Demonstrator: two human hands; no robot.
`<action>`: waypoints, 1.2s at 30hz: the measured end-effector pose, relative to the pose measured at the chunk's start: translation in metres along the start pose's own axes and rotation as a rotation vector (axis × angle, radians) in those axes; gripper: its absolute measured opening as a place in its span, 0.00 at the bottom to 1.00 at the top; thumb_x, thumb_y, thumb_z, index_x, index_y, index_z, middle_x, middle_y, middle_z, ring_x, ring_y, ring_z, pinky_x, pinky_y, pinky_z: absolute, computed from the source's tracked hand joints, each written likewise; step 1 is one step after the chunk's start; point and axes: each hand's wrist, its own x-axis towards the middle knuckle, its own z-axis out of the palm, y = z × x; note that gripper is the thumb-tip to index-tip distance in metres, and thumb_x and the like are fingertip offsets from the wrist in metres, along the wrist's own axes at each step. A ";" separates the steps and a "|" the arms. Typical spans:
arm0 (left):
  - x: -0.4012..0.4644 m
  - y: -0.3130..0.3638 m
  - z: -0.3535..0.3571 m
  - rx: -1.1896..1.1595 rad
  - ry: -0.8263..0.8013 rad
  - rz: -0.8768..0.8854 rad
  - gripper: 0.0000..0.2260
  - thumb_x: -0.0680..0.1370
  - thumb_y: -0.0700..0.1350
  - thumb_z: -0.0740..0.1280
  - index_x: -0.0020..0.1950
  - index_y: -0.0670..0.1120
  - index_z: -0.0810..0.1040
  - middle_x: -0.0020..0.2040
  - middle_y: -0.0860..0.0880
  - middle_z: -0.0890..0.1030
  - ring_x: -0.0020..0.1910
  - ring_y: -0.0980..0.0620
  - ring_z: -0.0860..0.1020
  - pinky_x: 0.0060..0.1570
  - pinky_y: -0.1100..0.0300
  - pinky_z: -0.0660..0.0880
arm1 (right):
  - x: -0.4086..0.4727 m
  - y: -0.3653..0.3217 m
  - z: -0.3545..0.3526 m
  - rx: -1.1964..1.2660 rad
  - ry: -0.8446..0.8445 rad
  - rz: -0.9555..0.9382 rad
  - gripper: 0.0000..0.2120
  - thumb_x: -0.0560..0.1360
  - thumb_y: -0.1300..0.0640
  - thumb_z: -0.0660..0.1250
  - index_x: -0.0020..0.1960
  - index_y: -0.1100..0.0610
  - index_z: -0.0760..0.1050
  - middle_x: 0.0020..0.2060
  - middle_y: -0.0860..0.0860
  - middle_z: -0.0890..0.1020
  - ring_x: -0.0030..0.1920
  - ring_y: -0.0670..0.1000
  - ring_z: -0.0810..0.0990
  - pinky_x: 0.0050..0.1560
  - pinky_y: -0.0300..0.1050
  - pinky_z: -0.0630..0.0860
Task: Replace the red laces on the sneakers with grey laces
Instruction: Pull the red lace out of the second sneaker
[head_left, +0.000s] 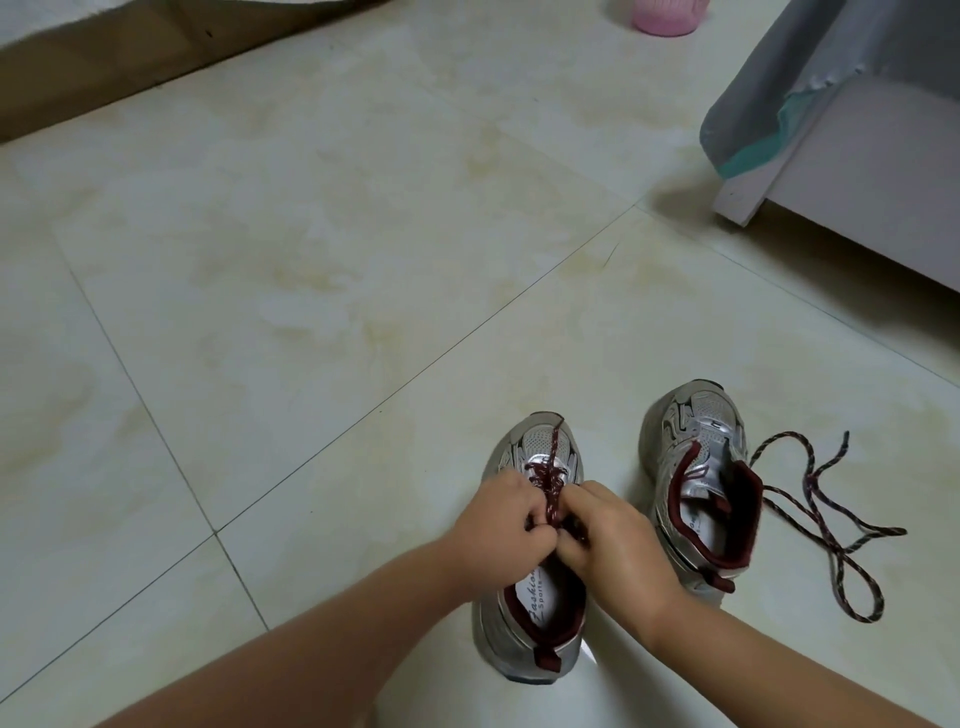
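Observation:
Two silver sneakers with dark red lining stand on the tiled floor. The left sneaker (540, 447) still carries its red lace (551, 480) across the tongue. My left hand (501, 530) and my right hand (608, 535) meet over its eyelets, and the fingers of both pinch the red lace near the top. The right sneaker (701, 467) has no lace in it. A loose red lace (826, 525) lies in loops on the floor just right of that shoe. No grey lace is in view.
A grey cloth-covered piece of furniture (857, 130) stands at the upper right. A pink container (667, 15) sits at the top edge. A brown board (130, 62) runs along the upper left. Pale tiled floor (337, 260) spreads ahead.

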 end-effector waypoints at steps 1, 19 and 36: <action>-0.001 0.005 -0.004 -0.096 -0.001 -0.026 0.06 0.69 0.44 0.62 0.35 0.43 0.72 0.41 0.46 0.69 0.42 0.52 0.69 0.42 0.60 0.65 | 0.000 0.000 0.000 -0.008 0.000 -0.005 0.05 0.69 0.58 0.67 0.41 0.53 0.70 0.38 0.44 0.70 0.40 0.51 0.72 0.37 0.40 0.62; 0.009 -0.010 -0.063 -1.019 0.633 -0.595 0.09 0.79 0.45 0.62 0.40 0.42 0.70 0.40 0.47 0.71 0.30 0.51 0.75 0.20 0.66 0.71 | 0.015 -0.027 -0.044 1.061 0.169 0.547 0.12 0.78 0.65 0.55 0.37 0.62 0.67 0.27 0.58 0.75 0.29 0.54 0.75 0.39 0.48 0.76; -0.003 -0.012 -0.012 0.022 -0.060 -0.204 0.10 0.72 0.43 0.69 0.35 0.51 0.69 0.34 0.52 0.75 0.36 0.52 0.73 0.43 0.56 0.72 | 0.028 -0.029 -0.022 -0.455 -0.231 -0.142 0.12 0.75 0.58 0.60 0.56 0.54 0.76 0.52 0.52 0.74 0.56 0.55 0.73 0.51 0.47 0.71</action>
